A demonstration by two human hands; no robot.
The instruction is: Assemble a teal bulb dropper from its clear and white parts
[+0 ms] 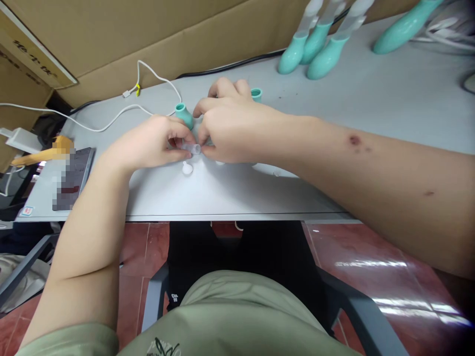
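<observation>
My left hand [156,143] pinches a short clear plastic tube [191,147] between thumb and fingers, its round end turned to the right. Close against that end is my right hand [226,123], with thumb and index finger drawn together. Whatever they may hold is hidden. The other right fingers are bent over the table. Just behind the left fingertips stands a teal rubber bulb [184,115] with an open neck. Another teal bulb [257,95] shows partly behind the right hand. A small white cap-like piece [187,168] lies in front of the tube.
Several teal bulbs with clear tips [326,52] stand at the back right, near another teal bulb [403,29]. A white cable [111,121] curves across the back left. A phone [76,180] lies at the left edge. Cardboard [156,34] borders the grey table [222,198].
</observation>
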